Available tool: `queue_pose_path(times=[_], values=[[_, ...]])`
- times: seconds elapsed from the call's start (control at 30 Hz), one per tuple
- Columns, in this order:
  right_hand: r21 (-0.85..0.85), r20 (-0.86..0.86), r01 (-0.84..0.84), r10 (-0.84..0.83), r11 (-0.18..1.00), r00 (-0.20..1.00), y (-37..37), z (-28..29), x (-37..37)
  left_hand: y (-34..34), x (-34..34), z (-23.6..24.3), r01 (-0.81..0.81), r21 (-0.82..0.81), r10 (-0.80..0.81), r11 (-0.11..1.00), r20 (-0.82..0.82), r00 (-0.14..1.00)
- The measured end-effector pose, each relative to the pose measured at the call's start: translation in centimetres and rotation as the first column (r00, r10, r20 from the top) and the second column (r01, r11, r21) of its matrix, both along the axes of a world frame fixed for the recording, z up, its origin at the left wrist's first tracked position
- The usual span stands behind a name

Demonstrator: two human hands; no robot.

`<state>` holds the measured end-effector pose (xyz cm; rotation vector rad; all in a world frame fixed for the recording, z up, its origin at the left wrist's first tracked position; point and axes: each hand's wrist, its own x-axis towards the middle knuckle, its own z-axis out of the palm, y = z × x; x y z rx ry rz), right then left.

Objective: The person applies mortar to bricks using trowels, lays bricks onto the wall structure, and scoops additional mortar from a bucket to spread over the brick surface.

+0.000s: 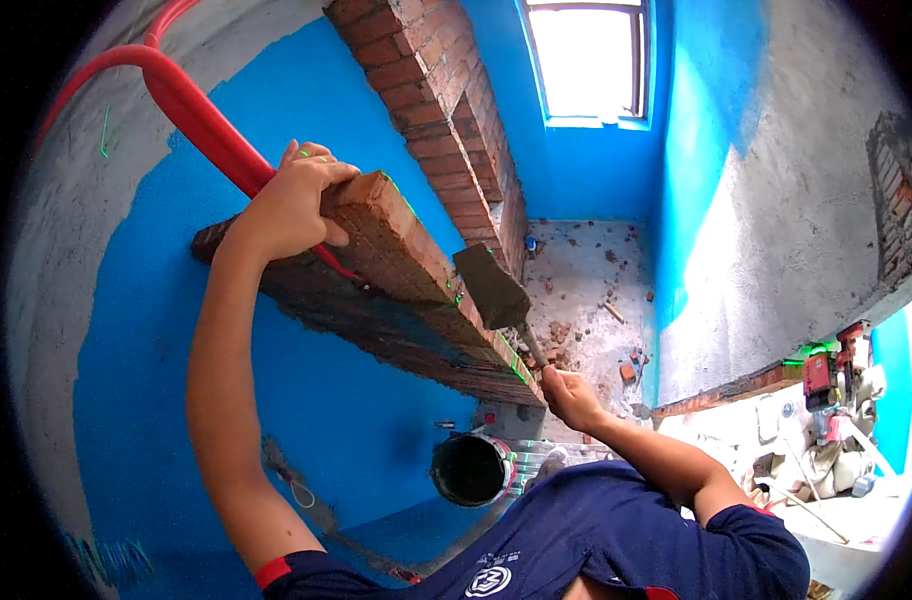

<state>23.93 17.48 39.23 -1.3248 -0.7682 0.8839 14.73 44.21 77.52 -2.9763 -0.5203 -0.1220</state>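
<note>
My left hand (pixel 288 210) is closed over the end of a reddish brick (pixel 381 210) at the top of a narrow brick wall (pixel 416 310). Its fingers curl over the brick's far side, partly out of sight, with the thumb on the near face. In my right hand (pixel 573 400) is the handle of a trowel (pixel 491 287). The trowel's grey, mortar-coloured blade points up and left, beside the wall's right edge. Bright green light marks run along that edge.
Thick red flexible tubes (pixel 198 118) run down behind my left hand. A dark bucket (pixel 504 468) stands below the wall. Another brick pier (pixel 431 110) rises by the blue wall, near a window (pixel 590 60). Rubble (pixel 566 335) litters the floor; bags and tools (pixel 821 455) crowd the right.
</note>
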Motion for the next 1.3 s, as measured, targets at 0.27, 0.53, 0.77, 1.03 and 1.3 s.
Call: queue_pose_path(times=[0.27,0.53,0.77,1.03,1.3], values=[[-0.106,-0.173,0.015,-0.033,0.994,0.984,-1.0,-0.8,1.4,-0.1,0.3,0.4,-0.022,-0.014,0.022,1.0,-0.036,0.999],[-0.135,-0.192,0.013,-0.039,0.991,0.981,-1.8,-0.1,1.1,0.1,0.1,0.5,-0.007,0.005,0.007,1.0,-0.032,0.999],[-0.132,-0.233,0.017,-0.048,0.991,0.971,-1.5,-1.0,1.1,-0.1,0.4,0.7,-0.014,-0.03,0.013,0.999,-0.054,0.998],[-0.12,-0.245,0.017,-0.046,0.993,0.968,-1.4,-1.0,1.1,-0.3,0.2,1.0,0.095,-0.005,-0.095,0.995,-0.055,0.994],[-0.07,-0.037,0.023,-0.026,0.997,0.999,-1.3,2.3,1.5,-0.5,0.2,1.2,0.085,-0.018,-0.086,0.996,-0.069,0.994]])
